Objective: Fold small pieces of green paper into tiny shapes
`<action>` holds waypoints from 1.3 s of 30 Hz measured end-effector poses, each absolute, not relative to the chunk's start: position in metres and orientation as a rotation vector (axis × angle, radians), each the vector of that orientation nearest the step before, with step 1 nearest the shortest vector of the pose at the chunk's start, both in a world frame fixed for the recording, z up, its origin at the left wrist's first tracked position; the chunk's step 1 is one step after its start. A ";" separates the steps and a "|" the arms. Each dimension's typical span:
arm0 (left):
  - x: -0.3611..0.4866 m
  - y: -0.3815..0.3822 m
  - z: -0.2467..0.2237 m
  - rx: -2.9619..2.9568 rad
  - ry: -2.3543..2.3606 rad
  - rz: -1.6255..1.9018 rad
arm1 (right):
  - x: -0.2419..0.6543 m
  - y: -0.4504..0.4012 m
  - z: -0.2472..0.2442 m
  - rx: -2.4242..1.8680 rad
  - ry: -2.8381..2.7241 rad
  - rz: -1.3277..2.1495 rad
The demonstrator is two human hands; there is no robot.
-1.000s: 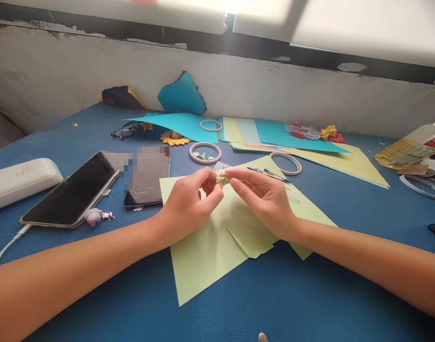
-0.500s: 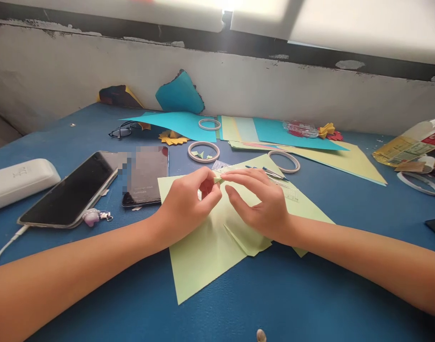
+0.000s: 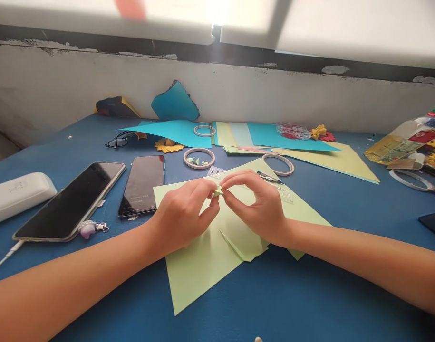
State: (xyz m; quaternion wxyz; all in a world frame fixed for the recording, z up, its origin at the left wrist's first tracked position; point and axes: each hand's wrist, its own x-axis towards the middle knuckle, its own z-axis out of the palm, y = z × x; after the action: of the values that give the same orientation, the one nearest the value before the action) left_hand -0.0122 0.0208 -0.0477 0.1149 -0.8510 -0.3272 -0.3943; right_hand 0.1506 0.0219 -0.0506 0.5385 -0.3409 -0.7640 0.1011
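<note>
A small folded piece of light green paper (image 3: 218, 191) is pinched between my two hands, above a larger light green sheet (image 3: 194, 275). My left hand (image 3: 187, 209) grips it with thumb and forefinger from the left. From the other side, the thumb and forefinger of my right hand (image 3: 258, 204) close on it too. Beneath my right hand lies a loose folded green piece (image 3: 249, 247). A clear ruler (image 3: 215, 171) and a pen (image 3: 269, 177) rest on the sheet, partly behind my right hand. Several tiny folded green pieces (image 3: 194, 161) sit inside a tape roll (image 3: 186, 162).
Two phones (image 3: 72, 202) (image 3: 143, 185) and a white case (image 3: 19, 194) lie to the left. Blue paper (image 3: 167, 130), yellow paper (image 3: 345, 161) and another tape roll (image 3: 292, 168) are toward the wall. A bottle of yellow liquid (image 3: 395, 140) leans at the right.
My right fingers, stretched over the small folded paper before, have curled into a pinch on it. The view has tilted slightly, so everything sits a little lower and further left.
</note>
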 end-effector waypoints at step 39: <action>-0.013 0.018 -0.045 -2.561 -1.139 -1.138 | 0.152 0.026 -0.053 -0.720 -1.887 0.030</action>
State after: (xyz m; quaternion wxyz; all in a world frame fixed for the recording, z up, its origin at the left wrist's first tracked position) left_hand -0.0126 0.0183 -0.0455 0.0583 -0.8451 -0.3760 -0.3756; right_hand 0.1520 0.0263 -0.0531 0.5317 -0.3020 -0.7912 0.0127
